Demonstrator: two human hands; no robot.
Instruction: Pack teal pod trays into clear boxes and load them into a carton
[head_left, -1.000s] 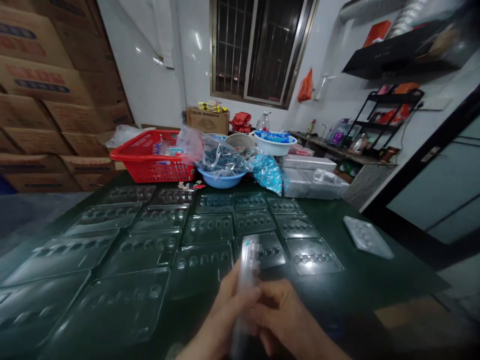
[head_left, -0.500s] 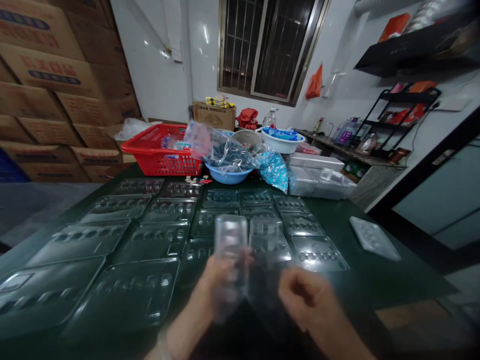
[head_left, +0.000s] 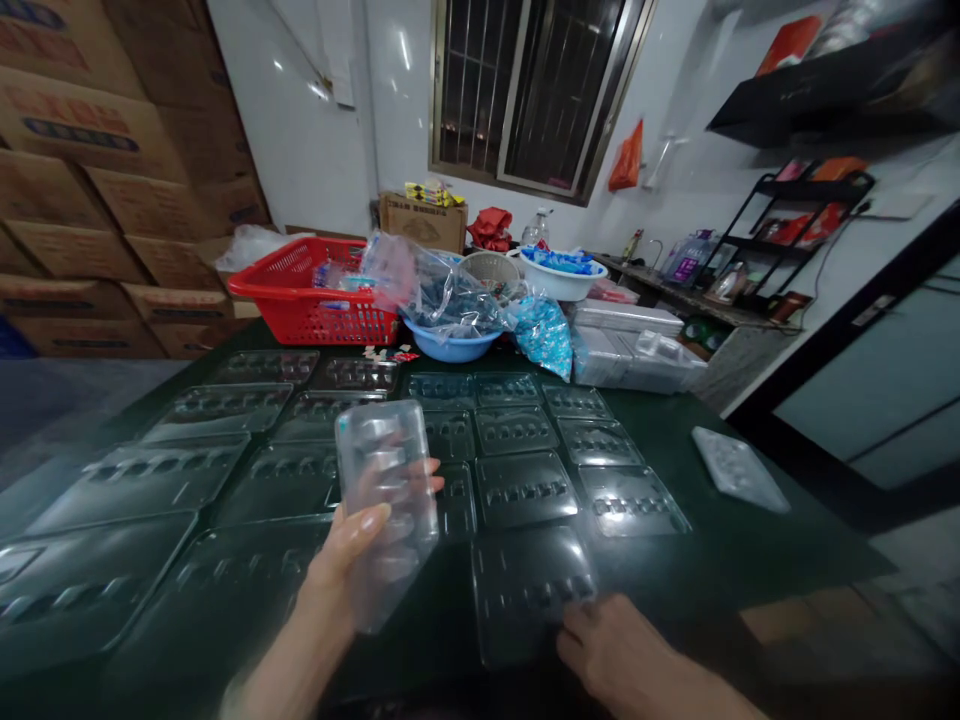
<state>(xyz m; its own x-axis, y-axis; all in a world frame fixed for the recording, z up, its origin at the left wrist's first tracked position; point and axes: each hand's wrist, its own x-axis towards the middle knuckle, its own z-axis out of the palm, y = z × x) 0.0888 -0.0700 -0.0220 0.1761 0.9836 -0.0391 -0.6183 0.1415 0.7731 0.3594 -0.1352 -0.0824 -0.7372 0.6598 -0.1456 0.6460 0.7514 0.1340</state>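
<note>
My left hand [head_left: 349, 550] is closed around a stack of clear plastic blister trays [head_left: 390, 500], thumb on the near face and fingertips showing past its right side. The stack is raised and tilted above the table. My right hand [head_left: 611, 645] is low at the front, its fingers curled together on the right edge of a single clear blister tray [head_left: 525, 590] lying on the dark green table. Rows of the same clear trays [head_left: 525, 488] lie flat beyond and to the left, some partly hidden behind the held stack.
At the table's back stand a red basket [head_left: 322, 320], a blue basin [head_left: 454, 347] with plastic bags, a white basin [head_left: 562, 283], a bag of blue pieces [head_left: 541, 335] and stacked clear trays [head_left: 637, 362]. Another tray stack [head_left: 739, 468] lies right. Cardboard boxes [head_left: 75, 200] are piled left.
My left hand has moved left with its stack, which now tilts. My right hand has gone slightly down, and a tray now lies flat at its fingers. The view has shifted a little.
</note>
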